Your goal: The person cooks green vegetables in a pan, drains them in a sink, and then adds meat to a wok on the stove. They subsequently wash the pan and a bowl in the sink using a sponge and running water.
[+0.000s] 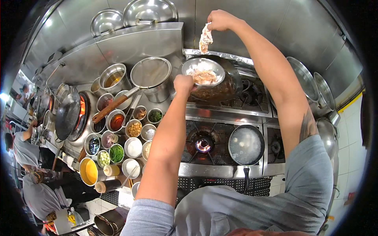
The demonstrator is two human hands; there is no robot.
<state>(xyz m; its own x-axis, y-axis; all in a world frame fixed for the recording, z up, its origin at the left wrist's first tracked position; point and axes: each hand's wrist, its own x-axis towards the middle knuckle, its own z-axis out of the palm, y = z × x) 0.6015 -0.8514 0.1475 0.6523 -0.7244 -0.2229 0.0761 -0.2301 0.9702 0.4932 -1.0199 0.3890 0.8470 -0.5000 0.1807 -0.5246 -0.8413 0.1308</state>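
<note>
My left hand point(183, 84) grips the near-left rim of a steel mixing bowl point(189, 65). Flour-dusted pieces of what looks like raw meat or chicken point(205, 77) lie in it. Pinched in my right hand point(222, 20), a flour-coated piece point(205, 38) hangs beyond the bowl, apart from it. Under the bowl, on the back of the range, is a large dark wok point(231, 84); the bowl covers part of it, and its contents look brown but are hard to make out. Foil point(230, 56) lines the strip behind the wok.
A frying pan point(246, 144) with cloudy liquid sits right of a lit burner point(203, 145). On the left are a sieve point(151, 72) over a pot, several ingredient cups point(133, 147) and a tilted wok point(68, 116) by glowing fire. Two co-workers point(44, 194) stand far left.
</note>
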